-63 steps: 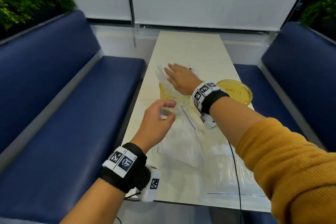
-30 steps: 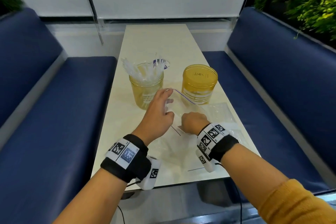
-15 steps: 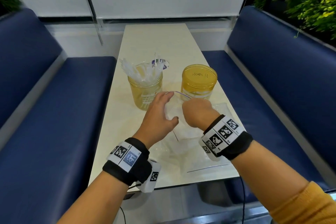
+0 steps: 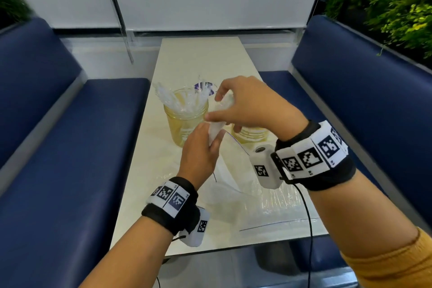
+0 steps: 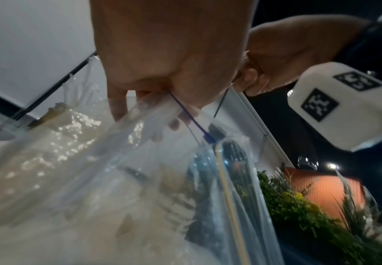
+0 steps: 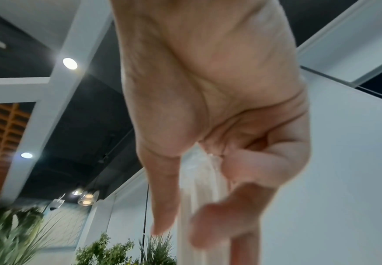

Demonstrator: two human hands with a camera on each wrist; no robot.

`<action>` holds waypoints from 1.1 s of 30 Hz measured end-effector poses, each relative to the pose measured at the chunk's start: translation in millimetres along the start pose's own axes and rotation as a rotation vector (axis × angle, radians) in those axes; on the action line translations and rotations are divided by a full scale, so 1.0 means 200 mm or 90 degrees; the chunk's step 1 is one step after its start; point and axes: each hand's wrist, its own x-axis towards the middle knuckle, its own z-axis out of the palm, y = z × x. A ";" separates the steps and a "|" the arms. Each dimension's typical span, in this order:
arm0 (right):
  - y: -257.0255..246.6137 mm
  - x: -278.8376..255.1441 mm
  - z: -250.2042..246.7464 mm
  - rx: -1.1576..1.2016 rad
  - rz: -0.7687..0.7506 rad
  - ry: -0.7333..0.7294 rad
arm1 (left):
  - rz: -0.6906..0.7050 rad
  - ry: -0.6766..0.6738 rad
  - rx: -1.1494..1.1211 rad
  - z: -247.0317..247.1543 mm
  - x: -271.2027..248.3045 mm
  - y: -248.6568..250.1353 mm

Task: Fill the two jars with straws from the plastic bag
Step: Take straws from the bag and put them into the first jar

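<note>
The right hand [image 4: 251, 105] sits at the centre of the head view with its fingers curled round a white bundle of straws [image 4: 216, 127], thumb and fingertips pinching the upper part; the right wrist view shows the pale bundle [image 6: 202, 206] running down between thumb and curled fingers. Just below it the left hand [image 4: 201, 155] pinches the blue-edged mouth of the plastic bag [image 4: 236, 170], and the lower end of the bundle lies against its fingers. In the left wrist view those fingers [image 5: 117, 105] clamp the clear film [image 5: 122, 179] at the blue seal line.

The bag's body lies crumpled on the pale table [image 4: 194, 58] toward the lower right. Left of the hands, the left jar [image 4: 185, 124] stands packed with wrapped straws [image 4: 180, 98] fanning out of its rim. The right jar [image 4: 250, 135] is mostly hidden behind the right hand, only its lower wall showing. Blue bench seats [image 4: 70, 147] flank the table and green plants [image 4: 385, 4] fill the upper right corner.

Half a second ago the right hand was low at the bag's mouth beside the left; it has since risen with the bundle drawn up out of the bag, now covering the right jar.
</note>
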 end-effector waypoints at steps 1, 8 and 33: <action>0.01 0.01 0.01 0.049 0.000 0.020 | -0.013 0.011 -0.024 -0.01 0.00 -0.01; 0.04 0.12 0.29 0.167 -0.080 0.036 | -0.101 0.022 -0.184 -0.10 0.05 0.00; -0.05 0.99 0.14 0.098 -0.081 0.297 | -0.195 0.008 -0.254 -0.27 -0.06 -0.13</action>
